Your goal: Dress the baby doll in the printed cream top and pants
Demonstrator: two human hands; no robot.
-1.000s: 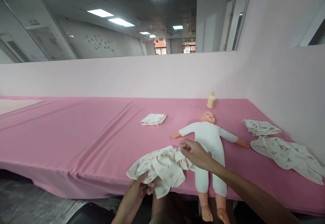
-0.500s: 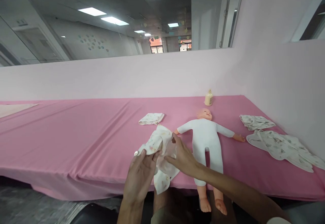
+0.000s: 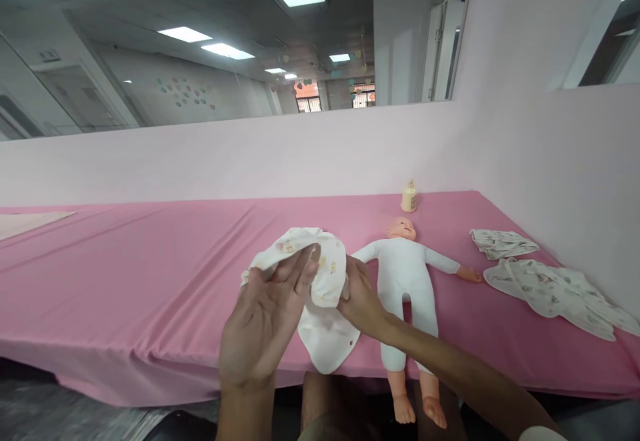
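Note:
In front of me I hold up a small white printed baby garment, its lower rounded flap hanging over the table edge with a small dark dot near its rim. My left hand is palm up under its left side, thumb and fingertips at the cloth's edge. At the right edge my right hand pinches the fabric, its fingertips partly hidden. Just right of the hands a baby doll in a white suit lies on its back, feet over the table edge.
A pink sheet covers the long table. A cream pump bottle stands behind the doll's head. To the right lie a folded printed cloth and a spread printed baby garment. A pale wall rises behind.
The held garment has been turned and spread, showing more printed surface. My left hand has opened wider and moved left. The folded cloth behind is now mostly covered from view.

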